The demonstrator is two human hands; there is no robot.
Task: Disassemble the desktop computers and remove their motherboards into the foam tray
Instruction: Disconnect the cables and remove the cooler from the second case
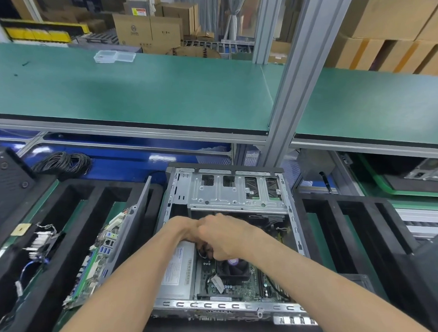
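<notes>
An open desktop computer [231, 240] of bare grey sheet metal lies on its side in the middle of the bench, its stamped drive cage [236, 192] perforated with slots and rectangular cut-outs. Inside it, a green motherboard [233, 285] is seen, studded with small capacitors and carrying a square black cooler fan [233, 269] with a purple hub; a matt silver power supply box [177, 270] with a printed label lies along the board's left edge.

Both hands are brought together above the board, touching each other. The left hand [184, 227] is turned palm down with its fingers bent out of sight under the right hand [226, 237], whose fingers are curled downward over a dark bundle of cables [204, 249]. Whether the cables are pinched cannot be told, since the fingertips are hidden.

To the left, a black foam tray [71, 195] with deep rectangular slots is set on the green mat. One slot holds a second motherboard [99, 256] standing on edge, its blue ports facing out, against a grey metal panel [132, 227]. Another slot holds a finned heatsink [40, 242] with thin wires. A second black foam tray [340, 210] stands to the right, partly cut off. On the upper green shelf [159, 93], a clear plastic box [114, 56] rests.
</notes>
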